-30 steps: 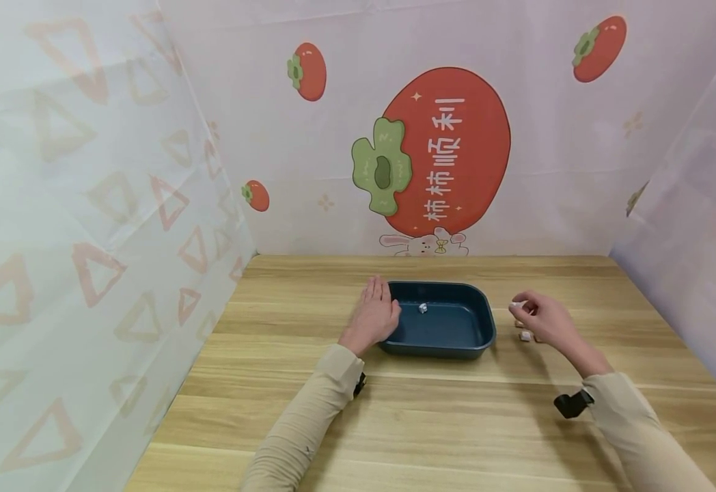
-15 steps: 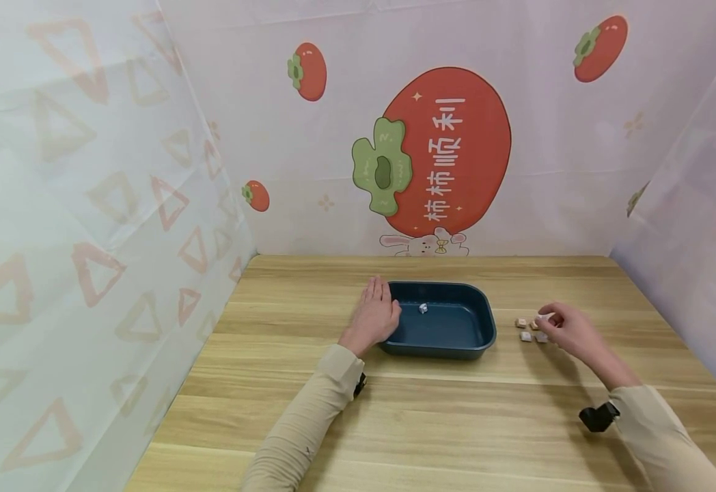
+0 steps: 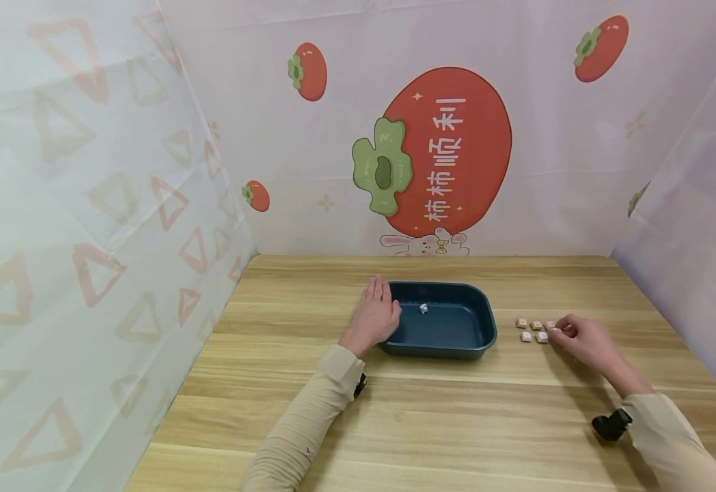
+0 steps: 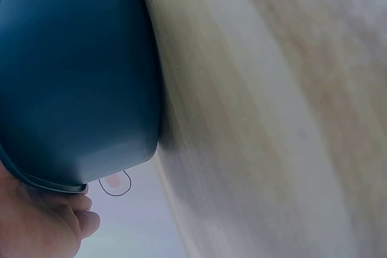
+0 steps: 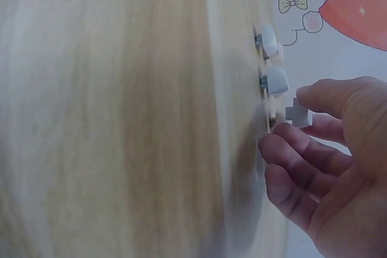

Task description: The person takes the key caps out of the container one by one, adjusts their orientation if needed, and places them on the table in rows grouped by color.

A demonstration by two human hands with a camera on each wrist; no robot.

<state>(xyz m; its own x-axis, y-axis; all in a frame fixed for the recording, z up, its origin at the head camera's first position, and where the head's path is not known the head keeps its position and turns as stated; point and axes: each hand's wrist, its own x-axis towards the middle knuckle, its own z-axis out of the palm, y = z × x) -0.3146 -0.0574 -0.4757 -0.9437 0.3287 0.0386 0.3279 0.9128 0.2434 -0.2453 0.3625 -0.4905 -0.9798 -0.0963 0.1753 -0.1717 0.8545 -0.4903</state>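
Note:
A dark blue rectangular tray [image 3: 443, 335] stands on the table, with one small white keycap [image 3: 423, 309] inside it. My left hand [image 3: 370, 318] grips the tray's left rim, thumb over the inside and fingers along the outer wall; the left wrist view shows the tray's outer wall [image 4: 84, 77] beside this hand. To the right of the tray, my right hand [image 3: 587, 339] pinches a pale keycap [image 5: 300, 113] between thumb and fingertip, just above the table. Several other keycaps [image 3: 527, 337] lie in two short rows by its fingertips, white ones [image 5: 277, 81] in front and tan-topped ones [image 3: 521, 323] behind.
The wood-grain table [image 3: 407, 430] reaches back to a printed cloth wall [image 3: 530, 225]. Another patterned cloth [image 3: 106, 287] rises along the left side. A black wrist camera [image 3: 611, 425] hangs under the right sleeve.
My right hand has moved right and toward me, away from the tray, holding the keycap lower over the rows. More of the loose keycaps show now. The left hand and tray stay put.

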